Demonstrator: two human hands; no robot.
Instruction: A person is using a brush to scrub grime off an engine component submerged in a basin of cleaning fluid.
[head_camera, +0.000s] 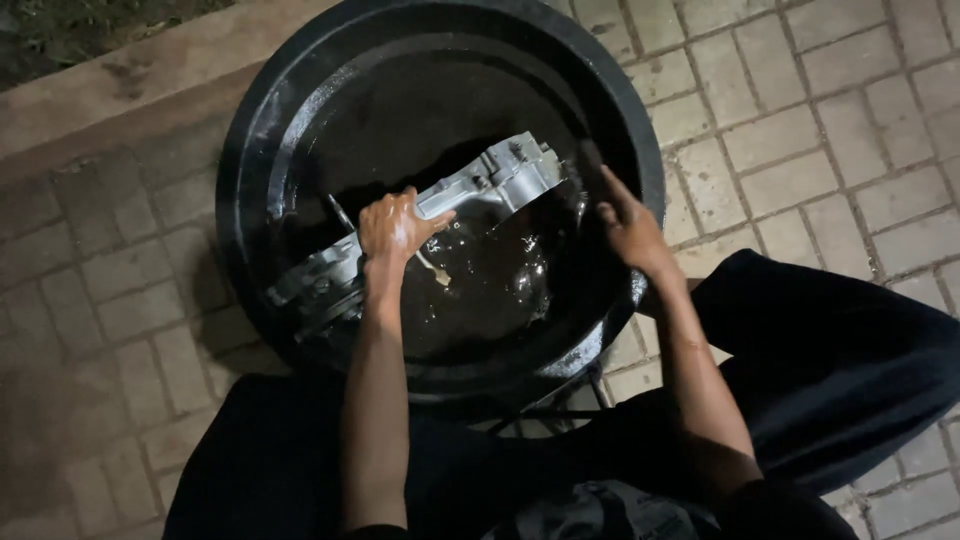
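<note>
A long grey metal engine casing lies tilted across a big round black basin that holds dark shiny liquid. My left hand grips the casing near its middle, wet and glistening. My right hand hovers at the casing's right end, fingers partly spread; a dark blurred object seems to be in its fingertips, but I cannot make out what it is. A thin pale stick-like thing pokes out just below my left hand.
The basin stands on a paved brick floor. A raised concrete kerb runs along the upper left, with dark ground behind it. My knees in dark trousers flank the basin's near side.
</note>
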